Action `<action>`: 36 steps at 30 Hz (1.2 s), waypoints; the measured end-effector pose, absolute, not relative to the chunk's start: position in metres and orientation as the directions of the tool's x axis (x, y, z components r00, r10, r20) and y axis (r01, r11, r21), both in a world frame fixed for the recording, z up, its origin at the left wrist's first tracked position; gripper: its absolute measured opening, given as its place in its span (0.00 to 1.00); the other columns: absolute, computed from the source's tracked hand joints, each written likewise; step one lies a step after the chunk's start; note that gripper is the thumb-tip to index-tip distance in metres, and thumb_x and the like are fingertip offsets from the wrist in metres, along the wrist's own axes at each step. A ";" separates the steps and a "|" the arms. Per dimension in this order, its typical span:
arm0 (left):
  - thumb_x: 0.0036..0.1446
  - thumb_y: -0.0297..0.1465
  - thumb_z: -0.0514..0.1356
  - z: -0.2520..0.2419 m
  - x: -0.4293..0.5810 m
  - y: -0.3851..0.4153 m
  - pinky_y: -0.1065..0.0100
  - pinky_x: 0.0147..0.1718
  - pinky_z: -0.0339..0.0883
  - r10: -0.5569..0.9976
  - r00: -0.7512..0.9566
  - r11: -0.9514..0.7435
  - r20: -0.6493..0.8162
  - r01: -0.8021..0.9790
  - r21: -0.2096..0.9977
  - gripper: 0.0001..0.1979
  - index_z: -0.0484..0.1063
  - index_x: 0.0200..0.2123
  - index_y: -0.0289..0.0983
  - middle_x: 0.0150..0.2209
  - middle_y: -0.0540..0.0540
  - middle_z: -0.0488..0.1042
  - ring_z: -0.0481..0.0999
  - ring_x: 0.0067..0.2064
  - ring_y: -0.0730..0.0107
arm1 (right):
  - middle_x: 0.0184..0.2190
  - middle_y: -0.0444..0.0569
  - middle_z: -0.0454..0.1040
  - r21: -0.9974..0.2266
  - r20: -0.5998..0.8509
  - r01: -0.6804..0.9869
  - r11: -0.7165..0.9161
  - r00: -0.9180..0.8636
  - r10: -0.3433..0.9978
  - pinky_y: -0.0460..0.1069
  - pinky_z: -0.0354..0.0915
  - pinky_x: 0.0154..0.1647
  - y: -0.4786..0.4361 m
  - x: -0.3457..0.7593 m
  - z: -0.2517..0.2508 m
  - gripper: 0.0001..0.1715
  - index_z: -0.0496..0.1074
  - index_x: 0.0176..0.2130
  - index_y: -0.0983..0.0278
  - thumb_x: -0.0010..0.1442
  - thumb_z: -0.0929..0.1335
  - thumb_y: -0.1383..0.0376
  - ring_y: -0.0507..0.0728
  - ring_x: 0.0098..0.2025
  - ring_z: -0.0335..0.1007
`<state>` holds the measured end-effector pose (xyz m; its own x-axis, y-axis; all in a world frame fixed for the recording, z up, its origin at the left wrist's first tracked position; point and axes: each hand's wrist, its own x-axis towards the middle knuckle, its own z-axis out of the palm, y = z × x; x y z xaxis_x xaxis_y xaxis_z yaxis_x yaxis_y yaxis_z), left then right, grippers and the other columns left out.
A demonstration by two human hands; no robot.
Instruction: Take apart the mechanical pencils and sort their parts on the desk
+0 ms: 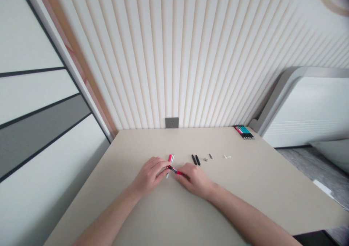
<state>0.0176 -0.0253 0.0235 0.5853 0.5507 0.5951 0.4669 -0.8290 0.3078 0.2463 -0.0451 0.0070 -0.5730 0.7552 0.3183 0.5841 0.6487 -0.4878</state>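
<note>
My left hand [153, 174] is closed in a pinch on the dark end of a pen [172, 169]. My right hand [195, 179] grips the red barrel [179, 173] at the pen's other end, so both hands meet over the table. Behind my left fingertips lies another red barrel [170, 157], next to a thin clear or white tube [172, 158]. Two black pen grips [195, 160] rest side by side beyond my right hand. Small metal pieces [205, 159] and a dark short part [210, 156] lie to their right.
A row of several finished-looking pens [244, 132], teal and red with black grips, lies at the table's far right corner. Small white pieces [227, 156] sit right of the metal parts. A grey socket [172, 122] is on the ribbed wall [167, 56] behind the table [131, 144].
</note>
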 end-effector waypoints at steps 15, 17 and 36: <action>0.63 0.31 0.58 0.014 0.018 -0.018 0.63 0.42 0.66 0.642 0.649 -0.766 0.408 0.538 0.352 0.04 0.71 0.40 0.38 0.37 0.46 0.75 0.73 0.41 0.64 | 0.28 0.47 0.75 -0.582 0.489 0.537 0.610 -0.368 0.791 0.48 0.62 0.36 -0.044 0.251 0.007 0.12 0.75 0.34 0.63 0.65 0.65 0.61 0.54 0.32 0.68; 0.63 0.32 0.58 0.013 0.021 -0.019 0.63 0.42 0.66 0.643 0.658 -0.766 0.392 0.537 0.354 0.04 0.71 0.39 0.38 0.37 0.46 0.75 0.72 0.40 0.64 | 0.27 0.47 0.75 -0.581 0.507 0.529 0.619 -0.360 0.783 0.48 0.62 0.35 -0.044 0.250 0.007 0.12 0.75 0.33 0.62 0.64 0.66 0.60 0.54 0.31 0.67; 0.64 0.31 0.53 0.010 0.013 -0.010 0.63 0.41 0.68 0.813 0.376 -0.567 0.444 0.685 0.458 0.07 0.69 0.42 0.38 0.38 0.45 0.74 0.74 0.41 0.64 | 0.48 0.53 0.72 -0.334 0.404 0.614 0.715 -0.592 0.698 0.55 0.63 0.51 -0.040 0.244 0.002 0.15 0.70 0.51 0.60 0.65 0.64 0.65 0.59 0.49 0.66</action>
